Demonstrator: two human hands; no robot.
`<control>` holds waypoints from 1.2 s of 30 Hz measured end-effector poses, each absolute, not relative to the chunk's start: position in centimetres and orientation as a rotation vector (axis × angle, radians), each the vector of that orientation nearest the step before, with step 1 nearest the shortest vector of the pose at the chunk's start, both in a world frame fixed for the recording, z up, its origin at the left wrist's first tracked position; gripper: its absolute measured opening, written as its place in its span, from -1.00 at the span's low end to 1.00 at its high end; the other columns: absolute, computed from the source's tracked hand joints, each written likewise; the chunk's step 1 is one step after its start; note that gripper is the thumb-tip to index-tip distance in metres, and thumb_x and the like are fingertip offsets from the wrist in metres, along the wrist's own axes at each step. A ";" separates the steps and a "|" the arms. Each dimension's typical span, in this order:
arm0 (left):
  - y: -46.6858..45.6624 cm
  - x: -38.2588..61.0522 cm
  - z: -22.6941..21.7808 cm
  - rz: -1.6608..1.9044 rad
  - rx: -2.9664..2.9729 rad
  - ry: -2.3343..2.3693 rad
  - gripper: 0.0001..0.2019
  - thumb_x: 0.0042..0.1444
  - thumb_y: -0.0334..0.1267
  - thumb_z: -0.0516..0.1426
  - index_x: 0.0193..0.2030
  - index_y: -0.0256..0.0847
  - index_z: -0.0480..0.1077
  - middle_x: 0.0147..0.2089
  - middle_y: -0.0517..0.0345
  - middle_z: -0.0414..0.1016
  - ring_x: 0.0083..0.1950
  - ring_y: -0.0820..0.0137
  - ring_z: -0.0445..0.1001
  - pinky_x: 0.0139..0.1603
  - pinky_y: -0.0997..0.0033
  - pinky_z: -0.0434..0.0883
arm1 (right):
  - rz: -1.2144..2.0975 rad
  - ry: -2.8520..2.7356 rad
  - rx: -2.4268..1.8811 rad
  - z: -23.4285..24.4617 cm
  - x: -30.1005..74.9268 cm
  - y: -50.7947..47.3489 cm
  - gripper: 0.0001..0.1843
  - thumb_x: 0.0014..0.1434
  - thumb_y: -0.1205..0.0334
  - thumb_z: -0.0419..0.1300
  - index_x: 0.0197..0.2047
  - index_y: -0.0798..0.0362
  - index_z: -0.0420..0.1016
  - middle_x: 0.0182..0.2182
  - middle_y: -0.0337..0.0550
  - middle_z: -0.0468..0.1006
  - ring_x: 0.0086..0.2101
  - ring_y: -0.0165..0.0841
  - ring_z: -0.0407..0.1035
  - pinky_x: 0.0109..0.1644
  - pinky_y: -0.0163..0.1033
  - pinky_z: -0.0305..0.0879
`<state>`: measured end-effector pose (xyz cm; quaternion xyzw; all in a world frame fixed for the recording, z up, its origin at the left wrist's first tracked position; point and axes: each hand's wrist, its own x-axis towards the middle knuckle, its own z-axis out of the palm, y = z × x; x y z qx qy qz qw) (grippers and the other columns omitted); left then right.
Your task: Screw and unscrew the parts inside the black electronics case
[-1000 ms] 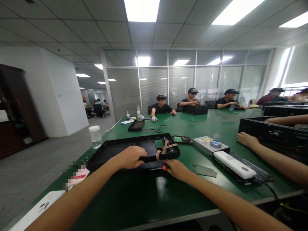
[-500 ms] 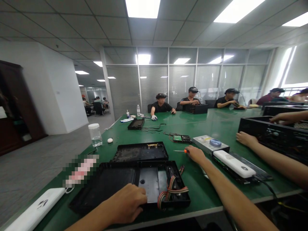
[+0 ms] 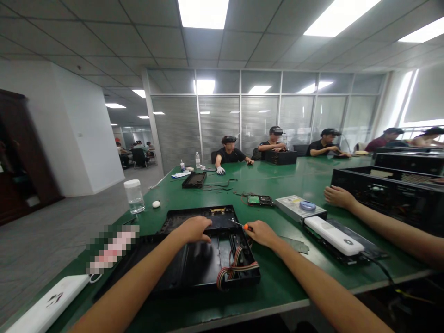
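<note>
A thin screwdriver with an orange handle [image 3: 246,227] is held in my right hand [image 3: 262,233]; its shaft points left over the rear black panel [image 3: 194,216]. In front of that panel lies a shallow black casing [image 3: 187,266], with a striped ribbon cable [image 3: 237,269] looped at its right end. My left hand [image 3: 196,230] hovers over the casing's far edge, thumb apart from the fingers and nothing visible in it. A small gold-coloured part [image 3: 217,211] sits on the rear panel.
To the right are a silver drive [image 3: 294,206] bearing a blue ring, a white power bank [image 3: 333,236] and a co-worker's arm beside a black computer case [image 3: 378,199]. A lidded jar [image 3: 134,198] stands left. Behind lies a green circuit board [image 3: 255,200].
My left hand has moved forward from the casing's near edge and its fingers have parted. My right hand has brought the screwdriver left to the rear panel. One co-worker's hand has left the computer case.
</note>
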<state>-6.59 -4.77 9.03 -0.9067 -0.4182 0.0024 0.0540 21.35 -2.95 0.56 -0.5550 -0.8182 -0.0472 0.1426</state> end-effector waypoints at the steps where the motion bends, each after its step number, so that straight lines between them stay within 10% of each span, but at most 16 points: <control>1: -3.6 -6.5 8.4 0.008 -2.679 -1.273 -0.59 -0.07 -0.03 0.16 -0.12 -0.24 0.33 -0.16 -0.03 0.41 -0.11 0.20 0.36 -0.18 0.37 0.30 | -0.169 -2.351 -1.667 0.6 21.5 -2.9 -0.71 0.14 0.11 -0.03 -0.34 0.03 0.47 -0.39 -0.09 0.52 -0.34 -0.31 0.38 -0.33 -0.34 0.11; 6: -0.7 -7.1 5.2 0.152 -2.723 -1.244 -0.80 0.09 -0.25 0.03 -0.15 -0.20 0.35 -0.18 0.00 0.43 -0.13 0.25 0.39 -0.12 0.34 0.30 | -0.160 -2.261 -1.845 0.8 21.8 -2.7 -0.65 0.13 0.03 -0.03 -0.31 0.04 0.49 -0.36 -0.05 0.53 -0.33 -0.29 0.39 -0.34 -0.32 0.13; 12: -1.3 -8.4 4.9 -0.182 -2.855 -1.182 -0.43 -0.06 -0.45 0.12 0.13 -0.13 0.10 0.01 0.04 0.29 0.02 0.34 0.28 0.01 0.39 0.23 | 0.176 -2.206 -1.542 0.0 21.3 -2.2 -0.50 0.16 -0.04 -0.11 -0.53 0.12 0.43 -0.61 -0.17 0.43 -0.57 -0.42 0.28 -0.50 -0.37 0.01; 19: -1.2 -7.5 4.3 -0.183 -2.811 -0.815 -0.86 0.07 -0.39 0.05 -0.34 -0.17 0.44 -0.03 0.10 0.26 0.00 0.37 0.22 0.01 0.38 0.20 | 0.267 -2.162 -1.459 0.0 20.6 -2.6 -0.48 0.13 -0.08 -0.09 -0.59 0.13 0.39 -0.68 -0.24 0.33 -0.62 -0.47 0.14 -0.54 -0.38 -0.08; 36: -2.4 -0.9 6.3 -0.001 -2.766 -0.849 -0.90 0.02 -0.35 0.03 -0.30 -0.26 0.31 -0.37 0.09 0.41 -0.36 0.37 0.38 -0.35 0.48 0.31 | 0.033 -2.196 -1.576 1.2 19.6 -4.0 -0.54 0.14 -0.07 -0.07 -0.51 0.05 0.46 -0.55 -0.12 0.50 -0.49 -0.38 0.34 -0.48 -0.35 -0.05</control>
